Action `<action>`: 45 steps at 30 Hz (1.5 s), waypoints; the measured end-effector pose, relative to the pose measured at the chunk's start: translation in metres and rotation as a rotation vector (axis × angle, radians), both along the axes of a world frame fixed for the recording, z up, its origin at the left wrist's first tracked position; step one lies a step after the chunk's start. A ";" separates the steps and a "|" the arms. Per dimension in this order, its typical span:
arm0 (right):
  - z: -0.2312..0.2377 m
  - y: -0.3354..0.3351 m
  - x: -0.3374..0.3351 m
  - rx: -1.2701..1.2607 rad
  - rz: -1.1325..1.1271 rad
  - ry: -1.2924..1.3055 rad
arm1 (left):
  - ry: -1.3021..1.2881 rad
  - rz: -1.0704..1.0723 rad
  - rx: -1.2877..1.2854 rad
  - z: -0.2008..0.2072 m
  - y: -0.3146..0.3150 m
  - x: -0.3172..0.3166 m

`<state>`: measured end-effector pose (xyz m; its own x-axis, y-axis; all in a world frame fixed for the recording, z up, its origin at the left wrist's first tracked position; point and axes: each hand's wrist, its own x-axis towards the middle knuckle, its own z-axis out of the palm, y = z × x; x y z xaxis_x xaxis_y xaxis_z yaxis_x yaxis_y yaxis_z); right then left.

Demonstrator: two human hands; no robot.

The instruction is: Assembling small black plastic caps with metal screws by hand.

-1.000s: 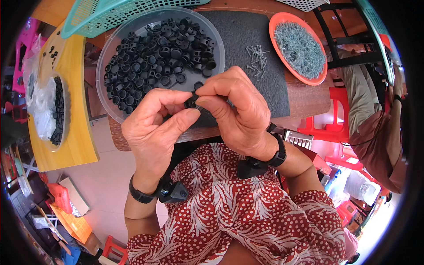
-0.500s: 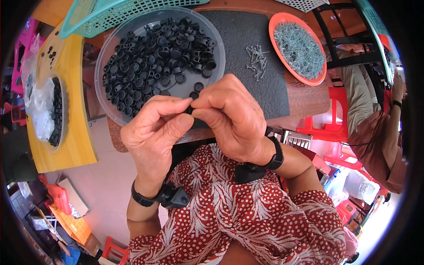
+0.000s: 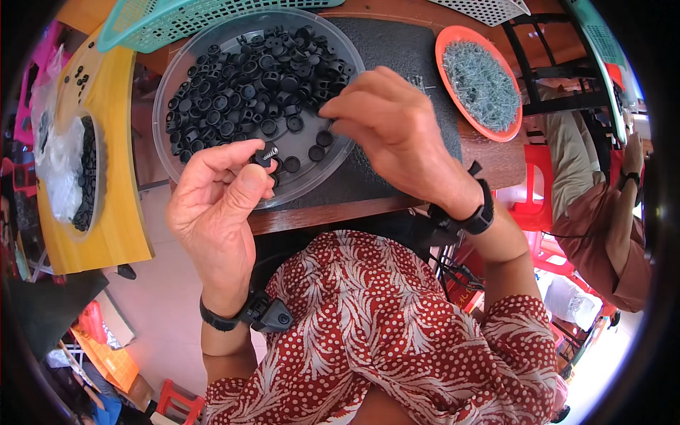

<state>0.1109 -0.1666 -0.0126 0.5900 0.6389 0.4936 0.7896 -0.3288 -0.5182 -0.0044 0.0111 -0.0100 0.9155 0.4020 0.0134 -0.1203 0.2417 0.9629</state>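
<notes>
My left hand (image 3: 216,198) pinches a small black plastic part (image 3: 263,157) over the near side of a clear round tub (image 3: 163,134). A silvery ridged piece, like a spring or screw thread, shows on that part. Many small black plastic caps and fittings (image 3: 234,99) lie heaped in the tub. At the tub's right side my right hand (image 3: 393,131) has its thumb and fingers pressed together; whatever sits between them is too small to make out. Behind its knuckles a few loose screws (image 3: 416,82) show on the dark mat (image 3: 439,120), mostly hidden.
An orange plate (image 3: 443,44) heaped with silvery screws stands at the right. Behind the tub is a green basket (image 3: 152,32), with a white one (image 3: 489,8) farther right. On the left, a yellow table (image 3: 120,177) bears another tub. A person (image 3: 602,212) sits at the right.
My hands have come apart. The left has shifted left with the black part, exposing its silvery piece; the right has moved up and right to the tub's right side, covering most loose screws.
</notes>
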 end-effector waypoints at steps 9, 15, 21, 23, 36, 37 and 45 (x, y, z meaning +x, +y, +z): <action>0.004 0.030 0.006 -0.502 0.214 -0.218 | -0.016 -0.003 -0.030 -0.004 0.001 0.000; 0.006 0.026 0.005 -0.475 0.252 -0.112 | 0.000 0.003 -0.059 -0.003 0.000 0.001; 0.009 0.030 -0.014 0.031 0.042 0.067 | 0.057 -0.001 -0.081 0.004 -0.005 0.003; 0.004 0.033 -0.024 0.175 -0.015 0.054 | 0.017 -0.024 -0.101 0.006 -0.007 0.004; -0.008 0.034 -0.040 0.433 0.018 0.160 | -0.063 0.015 -0.158 -0.002 -0.012 0.001; -0.008 0.033 -0.040 0.452 0.031 0.206 | -0.073 -0.014 -0.201 -0.003 -0.010 0.001; -0.001 0.030 -0.048 0.513 0.051 0.498 | -0.133 -0.061 -0.290 -0.004 -0.012 0.001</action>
